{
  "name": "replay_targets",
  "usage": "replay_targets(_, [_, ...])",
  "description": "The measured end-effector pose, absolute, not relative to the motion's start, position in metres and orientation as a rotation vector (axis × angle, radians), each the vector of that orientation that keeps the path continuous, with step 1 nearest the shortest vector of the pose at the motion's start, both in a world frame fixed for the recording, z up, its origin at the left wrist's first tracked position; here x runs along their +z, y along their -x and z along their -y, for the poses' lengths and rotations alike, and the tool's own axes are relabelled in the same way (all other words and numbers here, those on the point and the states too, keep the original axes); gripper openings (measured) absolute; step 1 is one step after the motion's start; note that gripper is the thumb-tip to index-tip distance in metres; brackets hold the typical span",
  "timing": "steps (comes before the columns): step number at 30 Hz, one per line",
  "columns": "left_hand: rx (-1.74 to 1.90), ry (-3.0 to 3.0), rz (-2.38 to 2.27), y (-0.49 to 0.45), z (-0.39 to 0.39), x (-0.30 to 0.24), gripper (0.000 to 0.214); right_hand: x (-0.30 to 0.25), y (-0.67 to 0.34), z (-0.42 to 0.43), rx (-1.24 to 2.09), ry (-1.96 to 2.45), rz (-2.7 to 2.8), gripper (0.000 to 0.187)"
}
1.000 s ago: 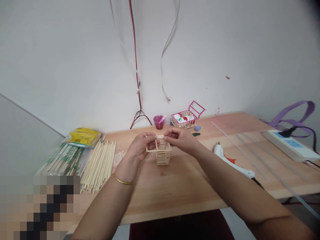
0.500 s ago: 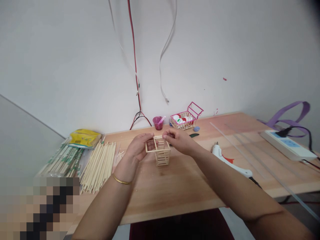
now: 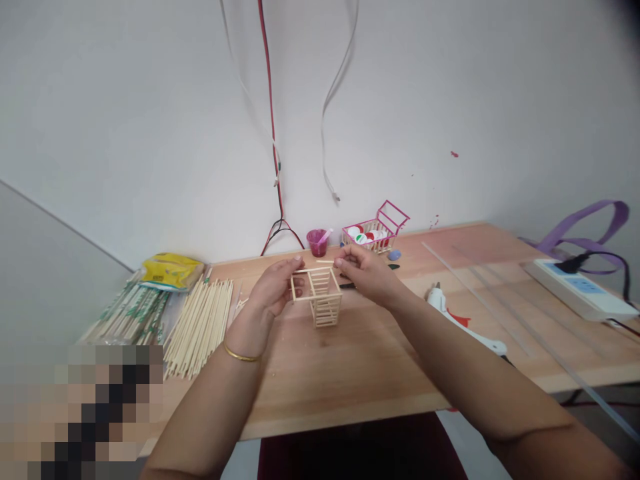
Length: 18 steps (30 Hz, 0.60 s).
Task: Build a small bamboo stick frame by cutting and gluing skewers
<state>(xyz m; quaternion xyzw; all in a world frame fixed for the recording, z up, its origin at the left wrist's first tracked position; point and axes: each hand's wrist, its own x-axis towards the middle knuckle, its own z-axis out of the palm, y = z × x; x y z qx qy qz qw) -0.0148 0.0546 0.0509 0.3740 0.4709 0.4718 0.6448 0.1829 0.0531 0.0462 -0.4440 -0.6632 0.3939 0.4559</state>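
Note:
A small frame of pale wooden sticks (image 3: 326, 311), with rungs down its sides and a bare rectangle jutting out to the left at its top, stands on the wooden table. My left hand (image 3: 275, 287) is closed on the left end of that rectangle, fingers partly behind it. Just above the top right corner, my right hand (image 3: 361, 270) pinches a short wooden stick (image 3: 326, 262) that points left, a little apart from the frame. Behind the frame lies a dark knife (image 3: 346, 286), partly covered by my right hand.
Loose sticks (image 3: 200, 327) and wrapped bundles (image 3: 133, 307) under a yellow packet (image 3: 173, 271) lie left. A purple cup (image 3: 317, 243) and pink-edged stick basket (image 3: 367, 235) stand behind. A glue gun (image 3: 440, 301), clear glue rods (image 3: 475, 293) and power strip (image 3: 580, 290) lie right.
My right hand has drawn slightly up and right from the frame's top edge, and the short stick now shows clear of it. My left hand keeps its hold.

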Motion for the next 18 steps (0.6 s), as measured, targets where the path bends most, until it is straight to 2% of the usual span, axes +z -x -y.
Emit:
replay_targets(6, [1.267,-0.906,-1.074,0.023,-0.061,0.047,0.038,0.041,-0.185,-0.057,1.042,0.957,1.558,0.021])
replay_targets(11, [1.449,-1.072,-1.214,0.020,-0.061,0.046,0.028,0.037,-0.185,-0.060,1.078,0.905,1.524,0.022])
replay_targets(15, [1.610,-1.706,-1.431,0.017,-0.050,0.056,0.013,0.039,-0.185,-0.060,1.015,0.892,1.534,0.020])
replay_targets(18, [1.652,-2.340,-1.408,0.013,-0.039,0.065,0.010,0.042,-0.184,-0.058,0.895,0.897,1.614,0.018])
